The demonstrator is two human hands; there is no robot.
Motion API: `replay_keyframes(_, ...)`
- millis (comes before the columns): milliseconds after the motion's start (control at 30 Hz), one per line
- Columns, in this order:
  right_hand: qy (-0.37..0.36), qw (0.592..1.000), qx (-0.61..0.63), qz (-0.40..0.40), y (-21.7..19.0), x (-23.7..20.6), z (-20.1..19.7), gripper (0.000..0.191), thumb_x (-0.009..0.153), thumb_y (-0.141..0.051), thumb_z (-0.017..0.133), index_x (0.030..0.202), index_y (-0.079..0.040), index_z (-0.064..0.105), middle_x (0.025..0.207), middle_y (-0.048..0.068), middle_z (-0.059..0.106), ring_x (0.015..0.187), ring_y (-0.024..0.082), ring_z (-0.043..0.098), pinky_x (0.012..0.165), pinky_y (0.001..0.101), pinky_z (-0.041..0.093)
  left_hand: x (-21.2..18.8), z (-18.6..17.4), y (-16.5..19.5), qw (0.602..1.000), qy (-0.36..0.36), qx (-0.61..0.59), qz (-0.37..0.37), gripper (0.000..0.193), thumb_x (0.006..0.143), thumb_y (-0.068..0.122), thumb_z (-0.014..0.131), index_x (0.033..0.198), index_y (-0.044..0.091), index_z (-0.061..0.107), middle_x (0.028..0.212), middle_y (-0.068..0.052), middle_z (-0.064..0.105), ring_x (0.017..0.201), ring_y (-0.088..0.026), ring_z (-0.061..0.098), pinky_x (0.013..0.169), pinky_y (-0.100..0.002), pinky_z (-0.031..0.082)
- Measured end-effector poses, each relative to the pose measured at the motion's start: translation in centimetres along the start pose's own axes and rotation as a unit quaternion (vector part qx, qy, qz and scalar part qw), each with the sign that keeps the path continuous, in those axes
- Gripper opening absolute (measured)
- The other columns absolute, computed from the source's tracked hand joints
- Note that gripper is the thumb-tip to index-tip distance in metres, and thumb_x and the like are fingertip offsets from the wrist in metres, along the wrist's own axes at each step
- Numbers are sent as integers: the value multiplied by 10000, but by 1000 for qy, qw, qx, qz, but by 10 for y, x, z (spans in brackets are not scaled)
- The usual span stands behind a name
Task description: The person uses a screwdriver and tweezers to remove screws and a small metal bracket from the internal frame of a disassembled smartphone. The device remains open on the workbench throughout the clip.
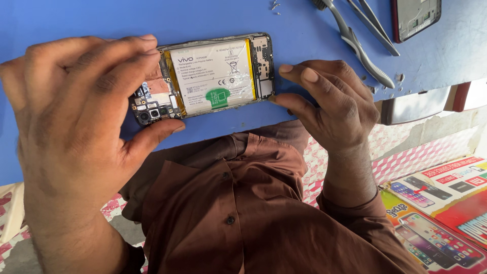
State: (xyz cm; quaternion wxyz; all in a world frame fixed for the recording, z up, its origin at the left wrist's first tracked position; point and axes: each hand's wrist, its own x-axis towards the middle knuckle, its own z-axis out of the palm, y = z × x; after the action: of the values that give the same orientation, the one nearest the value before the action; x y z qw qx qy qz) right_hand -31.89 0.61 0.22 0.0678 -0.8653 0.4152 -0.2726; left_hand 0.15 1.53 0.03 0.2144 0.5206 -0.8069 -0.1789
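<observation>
The left hand (76, 116) grips the camera end of an opened smartphone (205, 76), its fingers (127, 56) curled over the far edge and the thumb pressed against the near edge, so the hand is closed on the device. The smartphone lies flat on the blue table (76, 20) with its back cover off, showing the camera modules by the left hand, a large white-labelled battery (213, 73) with a green tab in the middle, and a small circuit board at the other end. The right hand (329, 104) meets that end, its fingertips pinching the lower corner and short edge of the frame. Beyond the right hand, near the table's far edge, lie metal tweezers (355, 43) with a few tiny screws (275, 6) just beside them, and a dark red phone frame (413, 18) rests at the upper right. Below the table, the person's brown shirt (243, 213) fills the foreground.
</observation>
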Motion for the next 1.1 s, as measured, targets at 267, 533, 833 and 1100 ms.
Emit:
replay_keyframes(267, -5, 1000, 18, -9, -2, 3, 0, 691, 1037, -210, 857, 1543, -165, 389, 1181, 63, 762, 1029, 189, 734, 805, 289, 612, -1, 0, -1, 1000, -4, 3, 3, 695, 715, 430, 942, 1268, 77, 710, 1366, 50, 683, 1301, -223, 538, 1106, -456, 355)
replay_keyframes(533, -1, 1000, 22, -18, -3, 4, 1, 711, 997, -222, 868, 1521, -154, 392, 1143, 69, 759, 1006, 212, 730, 799, 308, 601, -1, -1, -2, 1000, 0, -4, 13, 693, 720, 425, 931, 1278, 80, 706, 1368, 38, 683, 1297, -225, 543, 1100, -458, 353)
replay_keyframes(833, 4, 1000, 19, -18, -4, 2, 2, 720, 1020, -206, 877, 1545, -161, 386, 1149, 68, 761, 999, 209, 734, 799, 306, 605, -1, -3, -1, 1000, 3, -5, 14, 730, 720, 429, 953, 1307, 85, 689, 1353, 33, 687, 1289, -228, 542, 1082, -457, 349)
replay_keyframes(1100, 7, 1000, 6, -18, -5, -1, 3, 704, 1025, -191, 882, 1532, -149, 395, 1143, 80, 757, 998, 216, 735, 769, 310, 608, -3, -2, -4, 1000, 6, -10, 22, 746, 712, 400, 917, 1345, 84, 681, 1358, 39, 685, 1268, -218, 535, 1096, -451, 345)
